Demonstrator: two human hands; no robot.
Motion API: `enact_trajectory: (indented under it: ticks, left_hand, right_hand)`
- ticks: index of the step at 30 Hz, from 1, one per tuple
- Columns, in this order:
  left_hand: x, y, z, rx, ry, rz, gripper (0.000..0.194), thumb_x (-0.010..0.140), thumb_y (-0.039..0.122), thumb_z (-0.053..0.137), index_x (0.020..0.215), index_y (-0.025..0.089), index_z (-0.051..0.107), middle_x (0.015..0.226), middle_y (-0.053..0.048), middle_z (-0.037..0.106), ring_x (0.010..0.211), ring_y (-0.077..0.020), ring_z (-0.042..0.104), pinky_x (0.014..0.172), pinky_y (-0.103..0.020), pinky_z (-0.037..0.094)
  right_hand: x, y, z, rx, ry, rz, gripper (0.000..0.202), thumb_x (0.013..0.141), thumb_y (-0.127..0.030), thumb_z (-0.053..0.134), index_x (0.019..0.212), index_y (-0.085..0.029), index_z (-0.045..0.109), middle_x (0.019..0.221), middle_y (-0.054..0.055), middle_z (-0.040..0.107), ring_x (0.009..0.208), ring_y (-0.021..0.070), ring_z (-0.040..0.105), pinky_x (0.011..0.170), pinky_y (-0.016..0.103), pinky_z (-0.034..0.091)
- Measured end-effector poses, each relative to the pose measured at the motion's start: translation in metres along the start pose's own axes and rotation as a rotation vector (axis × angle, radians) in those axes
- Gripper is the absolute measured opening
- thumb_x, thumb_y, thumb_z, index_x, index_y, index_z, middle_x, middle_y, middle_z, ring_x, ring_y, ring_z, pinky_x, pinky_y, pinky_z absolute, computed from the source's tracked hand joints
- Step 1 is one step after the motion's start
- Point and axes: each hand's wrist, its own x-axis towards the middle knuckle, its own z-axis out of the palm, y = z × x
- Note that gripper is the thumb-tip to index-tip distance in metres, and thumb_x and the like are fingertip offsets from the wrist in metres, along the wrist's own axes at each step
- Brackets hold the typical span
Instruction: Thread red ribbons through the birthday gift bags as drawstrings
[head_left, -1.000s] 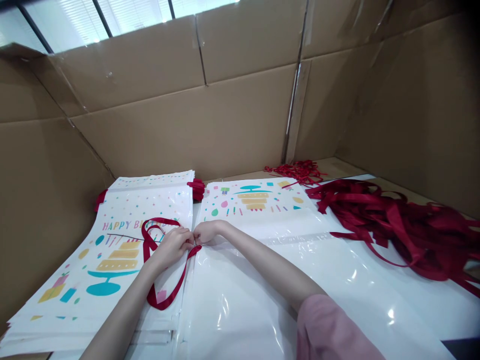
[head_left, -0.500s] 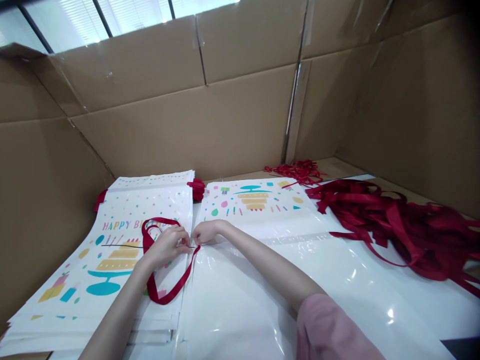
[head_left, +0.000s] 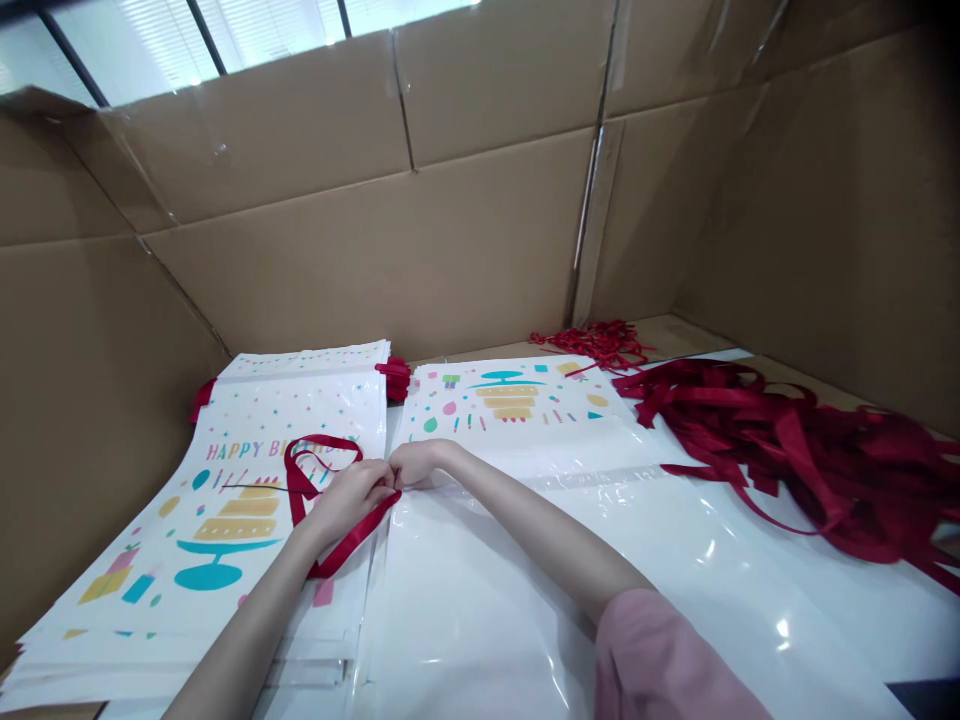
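Observation:
My left hand (head_left: 354,496) is closed in a pinch on a thin dark rod (head_left: 255,487), which sticks out to the left over a printed bag. My right hand (head_left: 415,463) touches it, fingers curled on the left edge of a white plastic bag (head_left: 480,570), where a clear hem band runs across. A red ribbon (head_left: 346,552) loops around my left hand; one end reaches the bag's edge under my fingers. The fingertips of both hands are partly hidden. Printed "Happy Birthday" bags (head_left: 251,400) lie stacked beneath my left hand.
A heap of red ribbons (head_left: 780,440) lies on the right. Behind it is a small pile of thin red ribbon pieces (head_left: 600,342). Bundled red ribbon (head_left: 394,380) shows beside the left stack. Tall cardboard walls (head_left: 360,260) enclose the back and sides.
My left hand has moved right to meet my right hand, and the rod has slid right with it. The ribbon loop has drawn up and become smaller. The right hand has barely moved.

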Motion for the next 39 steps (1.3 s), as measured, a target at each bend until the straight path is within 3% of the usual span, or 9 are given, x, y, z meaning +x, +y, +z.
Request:
enact_trajectory:
  ticks: [12,20,23,30,34,39]
  left_hand:
    - [-0.010,-0.031,-0.030,0.070,-0.146,-0.084,0.010,0.076,0.026,0.053,0.072,0.018,0.058,0.074,-0.002,0.058,0.072,-0.0175,0.051,0.063,-0.026,0.034]
    - [-0.001,-0.008,-0.004,0.004,-0.049,0.033,0.014,0.081,0.018,0.042,0.075,0.018,0.054,0.082,-0.003,0.060,0.079,-0.0171,0.053,0.070,-0.025,0.037]
    - [-0.001,-0.007,-0.003,-0.002,-0.059,0.041,0.015,0.082,0.021,0.042,0.077,0.018,0.055,0.083,-0.003,0.060,0.080,-0.0175,0.053,0.070,-0.025,0.038]
    - [-0.014,-0.031,-0.034,0.030,-0.202,-0.184,0.014,0.071,0.029,0.051,0.077,0.019,0.059,0.077,-0.002,0.060,0.072,-0.0177,0.053,0.061,-0.025,0.038]
    - [-0.023,-0.046,-0.048,0.026,-0.204,-0.257,0.018,0.068,0.033,0.053,0.075,0.018,0.059,0.082,-0.004,0.061,0.077,-0.0198,0.054,0.063,-0.026,0.039]
    - [-0.025,-0.053,-0.051,0.010,-0.174,-0.272,0.013,0.070,0.030,0.051,0.072,0.018,0.055,0.081,-0.004,0.059,0.075,-0.0192,0.054,0.063,-0.026,0.038]
  right_hand:
    - [0.004,0.009,0.003,0.058,-0.016,-0.015,0.020,0.068,-0.012,0.048,0.081,-0.016,0.063,0.084,0.001,0.063,0.076,0.0150,0.056,0.065,0.022,0.040]
    - [0.000,0.001,0.000,0.026,0.005,0.000,0.020,0.071,-0.016,0.049,0.086,-0.015,0.063,0.087,0.004,0.063,0.079,0.0178,0.056,0.064,0.023,0.040]
    - [0.000,0.001,0.000,0.015,0.004,0.003,0.020,0.072,-0.016,0.050,0.086,-0.015,0.063,0.088,0.004,0.063,0.080,0.0178,0.057,0.065,0.023,0.040]
    - [-0.001,0.004,0.000,0.060,-0.012,0.004,0.024,0.068,-0.011,0.049,0.085,-0.016,0.064,0.087,0.002,0.063,0.079,0.0160,0.056,0.064,0.022,0.040]
    - [-0.002,0.004,0.000,0.081,-0.011,0.005,0.023,0.066,-0.011,0.048,0.083,-0.016,0.063,0.087,0.002,0.063,0.078,0.0163,0.056,0.064,0.022,0.040]
    - [-0.005,0.002,-0.002,0.082,-0.010,0.005,0.022,0.066,-0.011,0.047,0.080,-0.016,0.063,0.087,0.003,0.063,0.078,0.0166,0.056,0.062,0.023,0.040]
